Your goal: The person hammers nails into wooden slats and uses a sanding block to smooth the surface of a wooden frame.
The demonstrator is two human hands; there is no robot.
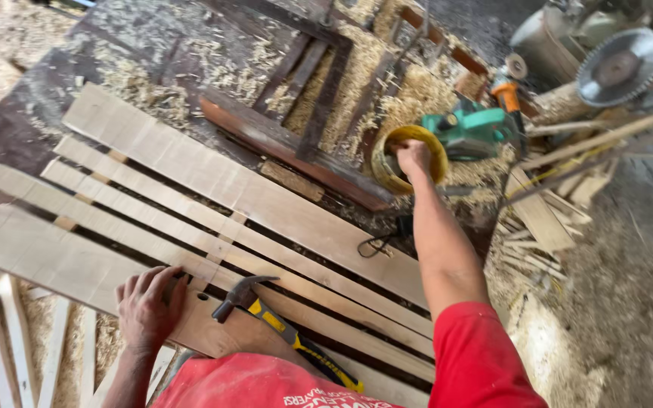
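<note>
soft, even daylight filled the scene, brightest at the upper left and on the pale slats (190, 219). shadows were faint. the wide lens bent the edges; the corners looked slightly soft.

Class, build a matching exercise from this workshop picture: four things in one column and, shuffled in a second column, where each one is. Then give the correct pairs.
Things:
1. left hand
2. right hand
3. hammer
4. circular saw blade

Places:
A. lying on the boards beside the flat hand
B. top right, near the logs
C. reaching into the yellow bowl
D. pressed flat on the wide board

Pairs: 1-D, 2-C, 3-A, 4-B
</note>
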